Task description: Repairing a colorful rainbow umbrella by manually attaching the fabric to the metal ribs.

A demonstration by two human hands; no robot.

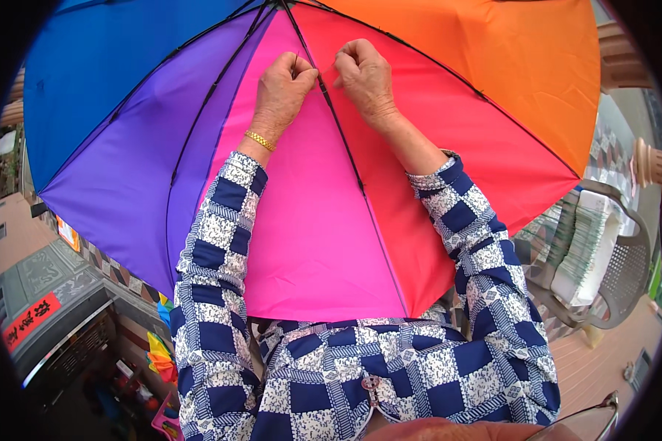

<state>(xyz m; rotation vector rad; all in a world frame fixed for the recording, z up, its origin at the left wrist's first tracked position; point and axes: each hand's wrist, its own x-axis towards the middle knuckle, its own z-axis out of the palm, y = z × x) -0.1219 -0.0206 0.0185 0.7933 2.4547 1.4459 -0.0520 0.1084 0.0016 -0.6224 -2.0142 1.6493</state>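
Observation:
An open umbrella (pixel 316 235) with blue, purple, pink, red and orange panels fills the upper view, its inside facing me. Black metal ribs (pixel 342 140) run down from the top centre. My left hand (pixel 283 88), with a gold bracelet at the wrist, pinches the rib between the pink and red panels. My right hand (pixel 364 73) is closed on the same rib just to the right, fingertips nearly touching the left hand's. Both sleeves are blue and white checked.
A grey plastic chair (pixel 625 272) with a stack of white and green things on its seat stands at the right. At lower left are a tiled floor, a red sign (pixel 33 317) and some folded colourful umbrellas (pixel 162 353).

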